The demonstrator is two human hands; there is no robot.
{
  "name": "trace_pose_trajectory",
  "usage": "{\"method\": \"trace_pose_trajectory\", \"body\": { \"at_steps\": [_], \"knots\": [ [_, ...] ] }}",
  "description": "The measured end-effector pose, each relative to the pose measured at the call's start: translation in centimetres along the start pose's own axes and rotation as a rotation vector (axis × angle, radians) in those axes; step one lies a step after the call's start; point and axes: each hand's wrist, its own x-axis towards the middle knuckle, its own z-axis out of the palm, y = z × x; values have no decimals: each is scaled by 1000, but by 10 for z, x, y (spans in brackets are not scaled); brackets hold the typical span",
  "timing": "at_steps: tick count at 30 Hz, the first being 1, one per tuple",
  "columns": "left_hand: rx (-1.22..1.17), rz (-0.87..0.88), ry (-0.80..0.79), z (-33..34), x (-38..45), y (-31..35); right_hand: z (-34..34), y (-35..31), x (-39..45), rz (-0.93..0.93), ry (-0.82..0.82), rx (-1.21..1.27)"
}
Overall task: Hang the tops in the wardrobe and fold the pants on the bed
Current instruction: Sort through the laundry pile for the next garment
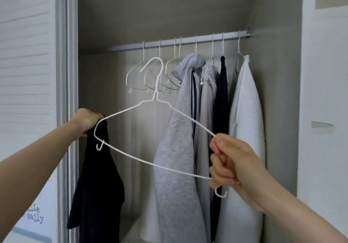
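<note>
Fingers [219, 160] of the right hand [237, 163] pinch a white hanger [150, 99]; left hand [86, 120] grips an unhung black top [96, 186]; several tops [178, 129] already hang

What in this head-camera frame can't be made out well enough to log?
- Black garment: head view; its hem runs off the bottom edge, so its type is unclear.
- Left hand: fingertips buried in that cloth.
- White hanger: its right corner sits inside the right hand.
- Door lettering: small, blurred, partly behind the left forearm.
- Hung tops: overlapping, lower ends cut off.
</note>
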Motion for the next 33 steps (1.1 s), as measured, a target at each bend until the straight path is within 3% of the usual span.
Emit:
{"method": "trace_pose_trajectory", "body": {
  "at_steps": [7,11,15,16,19,20,23,27,30,33],
  "knots": [
    [143,204,-147,11,-31,26,18,41,20,-30,-24,-50],
    [-103,219,-259,25,-59,54,33,67,34,-28,-57,-35],
    [-325,229,-551,15,-77,71,35,82,38,-98,-15,88],
    [-230,352,-514,10,-78,69,34,83,40,-114,-1,127],
    [402,893,-85,-1,-73,62,30,81,44,-138,-24,229],
    [460,963,-46,-3,-74,60,31,80,45,-130,-62,267],
    [276,915,-264,-10,-70,52,27,79,48,64,-261,451],
    [50,783,-350,-12,-66,38,14,93,47,406,-375,695],
    [-120,670,-446,-9,-69,36,28,118,39,557,-440,449],
    [-254,626,-520,-5,-70,37,48,138,26,548,-538,-306]
  ]
}}
